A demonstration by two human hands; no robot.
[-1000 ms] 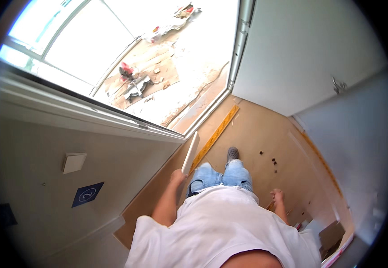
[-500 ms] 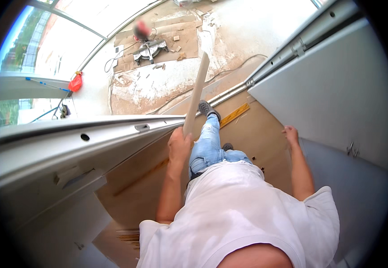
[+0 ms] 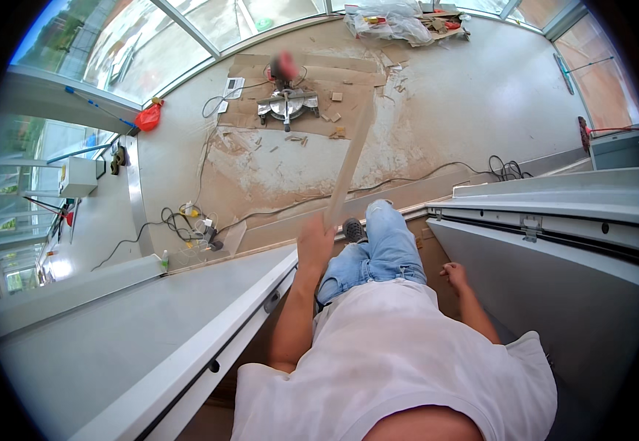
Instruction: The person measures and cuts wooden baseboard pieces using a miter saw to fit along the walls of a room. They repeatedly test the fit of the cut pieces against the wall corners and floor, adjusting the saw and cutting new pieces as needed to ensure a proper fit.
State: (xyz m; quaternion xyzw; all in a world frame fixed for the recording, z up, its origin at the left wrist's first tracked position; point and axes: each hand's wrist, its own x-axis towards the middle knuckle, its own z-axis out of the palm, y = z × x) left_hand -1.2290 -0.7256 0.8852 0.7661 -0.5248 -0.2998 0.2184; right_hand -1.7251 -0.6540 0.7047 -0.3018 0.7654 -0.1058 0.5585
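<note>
My left hand (image 3: 315, 246) is closed around the near end of a long, pale, flat wood strip (image 3: 350, 158). The strip slants up and away from me, its far end reaching over the dusty floor; motion blurs it a little. My right hand (image 3: 453, 275) hangs by my right thigh with its fingers curled in, and nothing shows in it. It is nearest to the grey door panel (image 3: 555, 287) on my right, with a gap between them. Ahead, a mitre saw (image 3: 288, 105) with a red part stands on flattened cardboard (image 3: 250, 114).
White-edged door leaves flank me, the left one (image 3: 187, 367) close to my arm. A black cable (image 3: 408, 178) crosses the floor beyond the threshold. Offcuts (image 3: 336, 96) lie near the saw. A red bag (image 3: 149, 117) is at left; plastic sheeting (image 3: 389, 22) lies at the back.
I have stepped forward into the doorway, so the saw and the room beyond show more fully. The wood strip has stayed in my left hand; my right hand has stayed curled.
</note>
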